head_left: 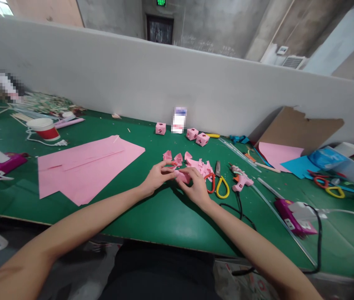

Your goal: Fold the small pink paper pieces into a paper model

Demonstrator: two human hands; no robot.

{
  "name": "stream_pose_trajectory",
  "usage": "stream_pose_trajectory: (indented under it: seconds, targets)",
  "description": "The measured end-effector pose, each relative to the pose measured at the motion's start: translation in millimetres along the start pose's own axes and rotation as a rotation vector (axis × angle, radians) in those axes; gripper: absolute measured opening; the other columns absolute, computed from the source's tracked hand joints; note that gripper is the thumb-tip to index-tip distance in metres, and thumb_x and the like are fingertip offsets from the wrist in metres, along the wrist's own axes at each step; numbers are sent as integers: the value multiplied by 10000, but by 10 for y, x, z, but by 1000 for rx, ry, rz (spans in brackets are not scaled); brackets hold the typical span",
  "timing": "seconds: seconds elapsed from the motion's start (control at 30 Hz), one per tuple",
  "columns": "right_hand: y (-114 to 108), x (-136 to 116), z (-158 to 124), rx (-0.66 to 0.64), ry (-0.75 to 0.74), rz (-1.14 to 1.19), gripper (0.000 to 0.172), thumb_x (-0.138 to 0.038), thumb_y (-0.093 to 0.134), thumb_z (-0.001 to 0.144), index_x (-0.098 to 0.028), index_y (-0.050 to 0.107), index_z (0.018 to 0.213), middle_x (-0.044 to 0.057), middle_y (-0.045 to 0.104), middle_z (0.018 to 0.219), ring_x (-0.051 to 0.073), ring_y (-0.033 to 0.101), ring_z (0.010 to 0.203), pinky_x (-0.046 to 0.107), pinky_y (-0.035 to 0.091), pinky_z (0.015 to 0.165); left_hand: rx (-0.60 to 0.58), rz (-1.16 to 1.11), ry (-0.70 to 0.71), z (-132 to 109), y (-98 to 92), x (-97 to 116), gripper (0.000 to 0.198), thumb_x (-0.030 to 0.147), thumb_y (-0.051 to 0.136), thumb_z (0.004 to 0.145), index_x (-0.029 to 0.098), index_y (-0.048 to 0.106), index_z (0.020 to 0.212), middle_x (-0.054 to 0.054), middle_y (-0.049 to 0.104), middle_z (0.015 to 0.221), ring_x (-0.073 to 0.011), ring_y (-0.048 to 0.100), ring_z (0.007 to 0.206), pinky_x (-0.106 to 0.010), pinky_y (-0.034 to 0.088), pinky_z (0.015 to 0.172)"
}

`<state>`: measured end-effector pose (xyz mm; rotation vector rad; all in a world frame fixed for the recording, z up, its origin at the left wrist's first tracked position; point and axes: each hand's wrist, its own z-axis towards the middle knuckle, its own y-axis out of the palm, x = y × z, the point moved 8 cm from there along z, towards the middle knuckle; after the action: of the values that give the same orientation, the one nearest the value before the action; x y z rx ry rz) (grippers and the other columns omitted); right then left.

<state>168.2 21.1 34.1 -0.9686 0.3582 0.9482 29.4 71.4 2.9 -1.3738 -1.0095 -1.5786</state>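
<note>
Left hand (156,179) and right hand (196,187) pinch a small, folded pink paper piece (183,177) (partly hidden); at far left is a red-banded white cup (43,128), contents unclear.

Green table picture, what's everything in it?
Table: one, green, middle
Partition: one, grey, behind
Cup: one, white and red, back left
Sheets: uncounted, pink, left
Boxes: three, pink, back middle
Folded pieces: three, pink, centre
Scraps: many, pink, centre right
Scissors: two, red and yellow, right
Glue gun: one, pink, right
Power strips: two, purple, both sides
Cardboard: one, brown, back right
Clutter: uncounted, mixed, both ends
Left hand: one, bare, centre
Right hand: one, bare, centre, pinching pink paper
</note>
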Motion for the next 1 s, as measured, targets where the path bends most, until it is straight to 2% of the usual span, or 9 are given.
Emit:
stream_pose_trajectory:
  seconds: [0.13, 0.33, 0.53, 0.67, 0.83, 1.0]
  targets:
    - [-18, 24, 4, 19, 17, 19, 177, -291, 617, 872, -254, 671, 1036, 68, 650, 1014, 238, 615, 964, 385, 492, 876, -9, 49, -1, 4, 9, -13, 547, 391, 788, 711, 151, 568, 1151, -89, 746, 914, -184, 686, 775, -318, 524, 769]
    - [-44, 36, 4, 29, 26, 25, 112, -228, 610, 857, -215, 689, 935, 51, 688, 908, 209, 631, 841, 329, 497, 771, 30, 323, 241, -48, 33, 204, 432, 368, 754, 738, 159, 608, 1087, -83, 716, 1006, -202, 685, 883, -298, 534, 748]
    - [-21, 81, -2, 5, 43, 15, 112, -239, 607, 852, -200, 697, 906, 40, 690, 844, 189, 612, 739, 294, 473, 684, 2, 454, 353, -115, 86, 347, 329, 315, 696, 807, 202, 615, 1105, -34, 743, 961, -171, 699, 879, -280, 543, 780]
    - [0, 93, -5, -10, 65, 21, 126, -293, 622, 856, -199, 699, 893, 30, 694, 815, 182, 607, 711, 289, 464, 670, 24, 471, 352, -102, 54, 344, 338, 336, 706, 799, 192, 606, 1088, -42, 755, 939, -185, 711, 870, -290, 544, 786]
    - [-38, 43, -4, 19, 86, 79, 187, -334, 574, 897, -196, 679, 969, 43, 707, 897, 189, 627, 785, 299, 472, 715, 65, 396, 298, -71, -6, 301, 424, 370, 735, 771, 175, 579, 1113, -35, 758, 849, -183, 710, 800, -290, 536, 769]
    - [-90, 9, 5, 42, 63, 104, 180, -337, 551, 922, -207, 675, 900, 39, 694, 880, 182, 611, 784, 297, 461, 712, 75, 346, 246, -42, -29, 234, 451, 410, 733, 766, 176, 568, 1114, -27, 754, 826, -174, 700, 775, -277, 526, 743]
